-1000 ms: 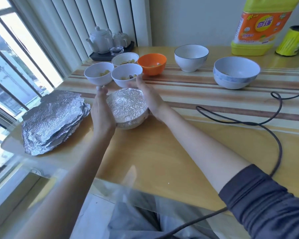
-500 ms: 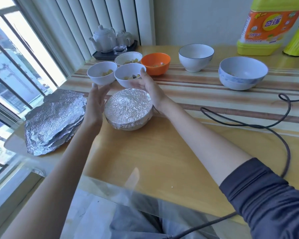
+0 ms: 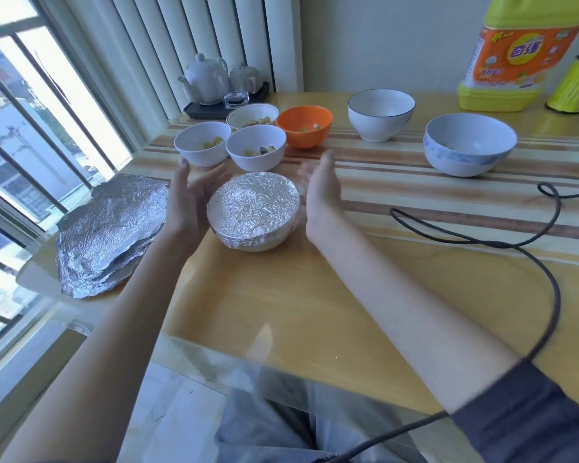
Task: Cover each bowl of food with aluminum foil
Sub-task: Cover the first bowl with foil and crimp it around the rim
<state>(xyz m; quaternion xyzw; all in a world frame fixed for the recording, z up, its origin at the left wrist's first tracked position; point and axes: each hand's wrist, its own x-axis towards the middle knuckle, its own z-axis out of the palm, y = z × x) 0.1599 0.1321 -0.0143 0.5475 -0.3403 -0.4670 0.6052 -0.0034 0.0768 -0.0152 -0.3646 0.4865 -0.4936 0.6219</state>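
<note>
Silver foil-covered bowl (image 3: 253, 208), orange bowl (image 3: 304, 126), brown-striped table (image 3: 415, 182), yellow bottle (image 3: 518, 51).

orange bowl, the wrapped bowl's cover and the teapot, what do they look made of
Orange bowl: probably plastic, with uniform colour and a dull sheen.
Cover: aluminium foil, silvery, crinkled, folded under the rim.
Teapot: likely glazed ceramic, white and glossy.

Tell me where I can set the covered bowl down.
Free: the striped stretch between the orange bowl, the blue-patterned bowl and the black cable; also the bare wood nearest you. Crowded: the small bowl cluster and the foil stack.
</note>
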